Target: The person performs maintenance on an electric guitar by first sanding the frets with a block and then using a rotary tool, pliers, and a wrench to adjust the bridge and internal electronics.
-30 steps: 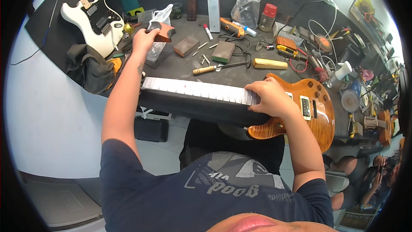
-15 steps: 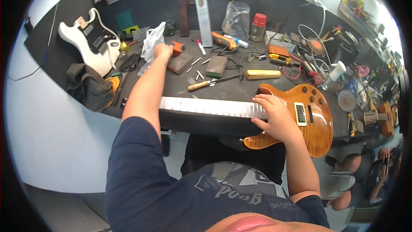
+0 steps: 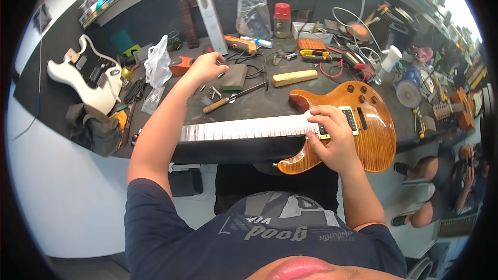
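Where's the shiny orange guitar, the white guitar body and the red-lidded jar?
Orange guitar [image 3: 374, 137], head view: the glossy top of its body.
White guitar body [image 3: 92, 92], head view: its white face.
Red-lidded jar [image 3: 282, 26], head view: its side, under the lid.

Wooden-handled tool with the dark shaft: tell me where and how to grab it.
Grip the wooden handle, probably from its near left side: that rounded end lies toward the near left, while the thin shaft slants away to the right.

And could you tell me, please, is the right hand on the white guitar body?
No, the right hand rests on the amber electric guitar.
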`<state>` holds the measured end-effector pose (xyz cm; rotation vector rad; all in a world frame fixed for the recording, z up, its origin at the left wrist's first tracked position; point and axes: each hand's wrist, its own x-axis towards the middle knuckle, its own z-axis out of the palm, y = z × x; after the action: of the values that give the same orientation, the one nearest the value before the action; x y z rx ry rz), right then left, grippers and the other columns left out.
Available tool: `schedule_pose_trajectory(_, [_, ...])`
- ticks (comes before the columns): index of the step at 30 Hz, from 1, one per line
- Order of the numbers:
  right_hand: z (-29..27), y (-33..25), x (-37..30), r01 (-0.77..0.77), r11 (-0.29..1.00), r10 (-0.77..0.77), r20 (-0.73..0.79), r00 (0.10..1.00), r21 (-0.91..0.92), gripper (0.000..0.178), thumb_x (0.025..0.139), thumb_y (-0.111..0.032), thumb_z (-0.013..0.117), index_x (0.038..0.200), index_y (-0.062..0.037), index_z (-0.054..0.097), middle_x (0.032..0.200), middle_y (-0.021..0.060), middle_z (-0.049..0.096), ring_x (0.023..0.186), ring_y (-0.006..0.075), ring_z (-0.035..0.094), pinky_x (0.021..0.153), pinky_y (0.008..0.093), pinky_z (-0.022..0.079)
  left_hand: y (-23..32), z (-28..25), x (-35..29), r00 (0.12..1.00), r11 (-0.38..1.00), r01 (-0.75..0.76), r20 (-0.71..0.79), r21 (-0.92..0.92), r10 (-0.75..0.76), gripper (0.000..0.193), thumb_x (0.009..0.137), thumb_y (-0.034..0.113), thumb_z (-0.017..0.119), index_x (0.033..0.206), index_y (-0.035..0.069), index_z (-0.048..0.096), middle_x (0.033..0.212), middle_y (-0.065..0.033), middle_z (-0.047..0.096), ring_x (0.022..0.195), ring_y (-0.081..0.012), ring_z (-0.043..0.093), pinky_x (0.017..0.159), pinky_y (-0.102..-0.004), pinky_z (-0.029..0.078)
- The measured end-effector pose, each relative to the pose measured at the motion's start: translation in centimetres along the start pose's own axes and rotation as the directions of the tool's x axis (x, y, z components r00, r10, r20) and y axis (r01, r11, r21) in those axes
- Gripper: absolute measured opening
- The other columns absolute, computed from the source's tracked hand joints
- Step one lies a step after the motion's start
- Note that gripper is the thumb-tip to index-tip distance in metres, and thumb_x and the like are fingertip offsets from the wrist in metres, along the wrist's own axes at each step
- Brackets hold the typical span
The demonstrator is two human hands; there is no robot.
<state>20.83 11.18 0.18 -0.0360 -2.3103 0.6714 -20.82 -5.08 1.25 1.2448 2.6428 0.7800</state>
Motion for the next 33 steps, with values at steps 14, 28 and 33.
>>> schedule_pose_trajectory(14, [-3.5, 1.0, -6.7, -0.031, 0.998, 0.016, -0.271, 0.963, -0.052, 0.021, 0.078, 0.001, 0.076, 0.099, -0.0025, 0.072, 0.107, 0.0133, 0.071, 0.104, 0.0358, 0.067, 0.092, 0.0448, 0.055, -0.3, 11.5, 21.2, 0.907, 0.88, 0.368, -0.091, -0.299, -0.411, 0.066, 0.1, 0.035, 0.074, 0.149, -0.005, 0.054, 0.139, -0.023, 0.068, 0.124, -0.0308, 0.067, 0.102, -0.0452, 0.053])
schedule_pose_trajectory(28, [-7.3, 3.0, -10.2, -0.198, 0.98, 0.188, -0.376, 0.907, 0.011, 0.009, 0.083, 0.002, 0.072, 0.092, -0.0008, 0.072, 0.097, 0.0141, 0.073, 0.097, 0.0336, 0.069, 0.087, 0.0423, 0.056, 0.6, 7.1, 21.0, 0.867, 0.35, 0.433, 0.279, -0.831, -0.412, 0.024, 0.085, 0.029, 0.066, 0.093, 0.007, 0.071, 0.085, -0.0126, 0.068, 0.084, -0.0306, 0.072, 0.082, -0.052, 0.058])
schedule_pose_trajectory(33, [-5.9, 3.5, -9.3, -0.197, 0.974, 0.222, -0.32, 0.921, 0.108, 0.01, 0.085, 0.001, 0.072, 0.094, -0.0005, 0.071, 0.096, 0.0137, 0.074, 0.09, 0.0305, 0.07, 0.084, 0.0398, 0.054, 3.6, 2.9, 12.7, 0.835, 0.32, 0.522, 0.397, -0.79, -0.382, 0.046, 0.088, 0.062, 0.074, 0.089, 0.017, 0.069, 0.076, -0.0044, 0.068, 0.088, -0.0342, 0.075, 0.089, -0.0643, 0.055])
